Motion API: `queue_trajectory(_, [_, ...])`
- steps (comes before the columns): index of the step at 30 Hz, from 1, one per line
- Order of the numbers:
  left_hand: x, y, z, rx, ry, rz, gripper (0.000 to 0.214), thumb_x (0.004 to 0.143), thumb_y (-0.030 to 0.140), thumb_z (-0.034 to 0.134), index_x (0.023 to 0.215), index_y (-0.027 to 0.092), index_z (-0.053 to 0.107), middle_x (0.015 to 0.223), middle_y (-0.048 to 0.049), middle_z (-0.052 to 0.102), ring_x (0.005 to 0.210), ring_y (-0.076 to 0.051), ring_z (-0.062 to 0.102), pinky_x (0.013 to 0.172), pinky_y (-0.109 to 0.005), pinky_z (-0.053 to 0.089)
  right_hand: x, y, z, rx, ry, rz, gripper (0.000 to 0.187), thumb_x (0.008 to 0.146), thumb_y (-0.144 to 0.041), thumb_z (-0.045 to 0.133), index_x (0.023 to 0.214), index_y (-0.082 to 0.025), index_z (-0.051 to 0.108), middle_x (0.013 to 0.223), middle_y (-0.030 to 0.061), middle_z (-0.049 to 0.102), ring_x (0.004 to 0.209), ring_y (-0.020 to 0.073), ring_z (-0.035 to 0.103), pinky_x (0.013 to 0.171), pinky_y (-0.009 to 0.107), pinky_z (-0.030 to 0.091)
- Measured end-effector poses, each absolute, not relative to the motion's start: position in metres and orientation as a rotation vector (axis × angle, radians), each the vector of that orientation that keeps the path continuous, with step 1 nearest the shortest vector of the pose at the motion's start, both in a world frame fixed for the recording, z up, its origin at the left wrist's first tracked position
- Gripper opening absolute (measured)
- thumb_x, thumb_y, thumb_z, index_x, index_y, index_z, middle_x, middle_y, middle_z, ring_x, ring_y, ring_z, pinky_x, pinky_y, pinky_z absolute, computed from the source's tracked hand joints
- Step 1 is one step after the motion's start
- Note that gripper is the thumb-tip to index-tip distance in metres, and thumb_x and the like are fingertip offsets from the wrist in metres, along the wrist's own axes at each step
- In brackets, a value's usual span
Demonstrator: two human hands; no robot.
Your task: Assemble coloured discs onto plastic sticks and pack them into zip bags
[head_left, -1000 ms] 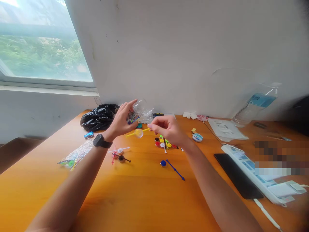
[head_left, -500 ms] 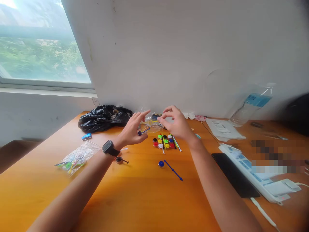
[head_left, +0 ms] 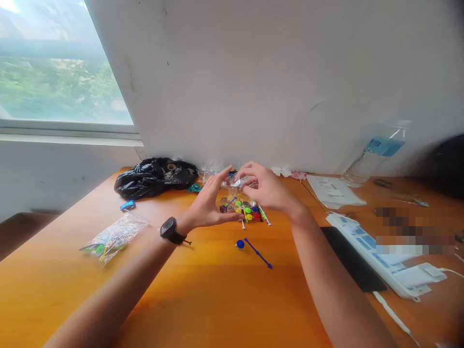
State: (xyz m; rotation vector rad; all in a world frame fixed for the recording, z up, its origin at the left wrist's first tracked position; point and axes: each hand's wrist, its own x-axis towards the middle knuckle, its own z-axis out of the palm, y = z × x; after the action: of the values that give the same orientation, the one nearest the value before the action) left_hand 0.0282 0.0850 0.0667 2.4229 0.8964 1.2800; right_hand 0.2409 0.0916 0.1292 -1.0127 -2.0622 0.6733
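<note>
My left hand (head_left: 209,205) and my right hand (head_left: 267,188) meet above the orange table (head_left: 203,290), both pinching a small clear plastic bag (head_left: 232,195) with coloured bits inside. The left thumb and fingers grip the bag's lower left side, and the right fingertips hold its top. A black watch (head_left: 169,230) sits on my left wrist. Just under the bag lies a cluster of small coloured discs and sticks (head_left: 250,213). A blue stick with a blue disc (head_left: 253,249) lies nearer me.
A second clear bag of coloured pieces (head_left: 110,237) lies at the left. A black plastic bag (head_left: 154,175) sits by the wall. A black phone (head_left: 346,258), a white power strip (head_left: 384,258), papers (head_left: 335,189) and a water bottle (head_left: 377,154) are at the right.
Both hands came together and lowered slightly toward the coloured discs; the right hand now pinches the bag's top, where a second ago it held a yellow stick apart from the bag.
</note>
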Motion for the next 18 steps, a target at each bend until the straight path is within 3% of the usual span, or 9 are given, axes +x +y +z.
queue_trajectory(3, [0.026, 0.085, 0.067, 2.185, 0.841, 1.239, 0.13, 0.067, 0.053, 0.099, 0.169, 0.032, 0.021, 0.147, -0.0165, 0.052, 0.125, -0.036, 0.057, 0.108, -0.052, 0.048, 0.249, 0.09, 0.137, -0.954, -2.046, 0.718, 0.03, 0.086, -0.007, 0.055, 0.099, -0.021, 0.077, 0.12, 0.0072, 0.066, 0.082, 0.0143, 0.071, 0.067, 0.026, 0.058])
queue_trajectory(5, [0.023, 0.086, 0.069, 2.03, 0.797, 1.154, 0.13, 0.068, 0.051, 0.099, 0.169, 0.033, 0.019, 0.138, -0.0147, 0.059, 0.116, -0.033, 0.064, 0.104, -0.051, 0.053, 0.252, 0.088, 0.141, -0.907, -2.041, 0.767, 0.033, 0.087, -0.006, 0.052, 0.099, -0.022, 0.078, 0.119, 0.0071, 0.068, 0.085, 0.0155, 0.073, 0.071, 0.028, 0.061])
queue_trajectory(8, [0.018, 0.089, 0.074, 1.943, 0.672, 0.915, 0.098, 0.073, 0.046, 0.096, 0.157, 0.028, 0.048, 0.119, -0.0099, 0.072, 0.106, -0.031, 0.07, 0.099, -0.049, 0.057, 0.252, 0.085, 0.146, -0.851, -2.019, 0.84, 0.025, 0.09, -0.011, 0.057, 0.095, -0.021, 0.079, 0.115, 0.0076, 0.07, 0.086, 0.0178, 0.074, 0.074, 0.032, 0.064])
queue_trajectory(10, [0.017, 0.09, 0.076, 1.942, 0.598, 0.731, 0.062, 0.077, 0.044, 0.094, 0.13, 0.021, 0.072, 0.106, -0.0089, 0.076, 0.1, -0.03, 0.072, 0.095, -0.045, 0.058, 0.25, 0.084, 0.148, -0.844, -1.987, 0.851, 0.019, 0.093, -0.017, 0.06, 0.098, -0.022, 0.078, 0.112, 0.007, 0.071, 0.085, 0.0181, 0.074, 0.073, 0.032, 0.064])
queue_trajectory(12, [0.016, 0.091, 0.078, 1.912, 0.574, 0.622, 0.041, 0.08, 0.043, 0.091, 0.111, 0.017, 0.079, 0.101, -0.0098, 0.079, 0.095, -0.028, 0.074, 0.092, -0.042, 0.06, 0.249, 0.084, 0.149, -0.862, -1.921, 0.796, 0.019, 0.096, -0.023, 0.062, 0.11, -0.024, 0.075, 0.11, 0.0058, 0.071, 0.081, 0.017, 0.074, 0.068, 0.03, 0.063])
queue_trajectory(15, [0.008, 0.095, 0.081, 1.81, 0.575, 0.636, 0.038, 0.081, 0.039, 0.09, 0.11, 0.017, 0.08, 0.107, -0.0116, 0.08, 0.099, -0.029, 0.076, 0.092, -0.041, 0.061, 0.251, 0.094, 0.146, -0.885, -1.715, 0.643, 0.026, 0.098, -0.032, 0.064, 0.123, -0.025, 0.068, 0.107, 0.0054, 0.069, 0.074, 0.0153, 0.072, 0.061, 0.027, 0.059])
queue_trajectory(18, [-0.01, 0.102, 0.085, 1.711, 0.629, 0.791, 0.041, 0.081, 0.038, 0.091, 0.113, 0.017, 0.079, 0.109, -0.0125, 0.08, 0.102, -0.029, 0.077, 0.097, -0.044, 0.061, 0.254, 0.111, 0.135, -0.939, -1.512, 0.52, 0.021, 0.099, -0.038, 0.061, 0.114, -0.023, 0.067, 0.099, 0.0051, 0.069, 0.072, 0.0148, 0.068, 0.06, 0.026, 0.055])
